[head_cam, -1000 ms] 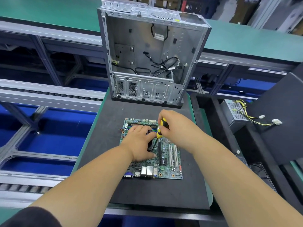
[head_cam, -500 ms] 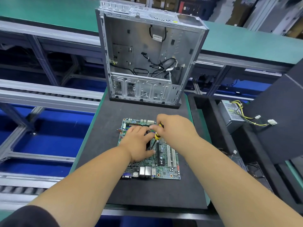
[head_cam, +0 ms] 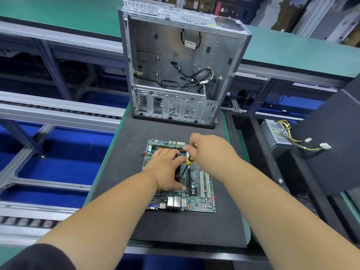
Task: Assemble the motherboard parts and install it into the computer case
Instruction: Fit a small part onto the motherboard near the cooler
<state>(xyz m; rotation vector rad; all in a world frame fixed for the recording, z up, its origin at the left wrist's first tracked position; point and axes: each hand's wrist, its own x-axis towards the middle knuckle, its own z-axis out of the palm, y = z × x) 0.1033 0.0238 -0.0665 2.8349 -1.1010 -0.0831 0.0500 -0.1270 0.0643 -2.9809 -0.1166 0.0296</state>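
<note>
Motherboard (head_cam: 196, 193) lies flat on the black mat (head_cam: 175, 227) of the bench, just in front of the open computer case (head_cam: 175, 75), which stands upright at the mat's far edge. Left hand (head_cam: 165, 170) lies on the board's left half, fingers curled round a dark part under it (can't tell what). Right hand (head_cam: 212, 152) grips a yellow-and-black screwdriver (head_cam: 188, 160), tip down on the board beside the left thumb. Power supply (head_cam: 276, 137) with yellow cables sits well apart to the right.

One motherboard (head_cam: 196, 193), one computer case (head_cam: 181, 71), one screwdriver (head_cam: 188, 162), one power supply (head_cam: 276, 137), two hands.
</note>
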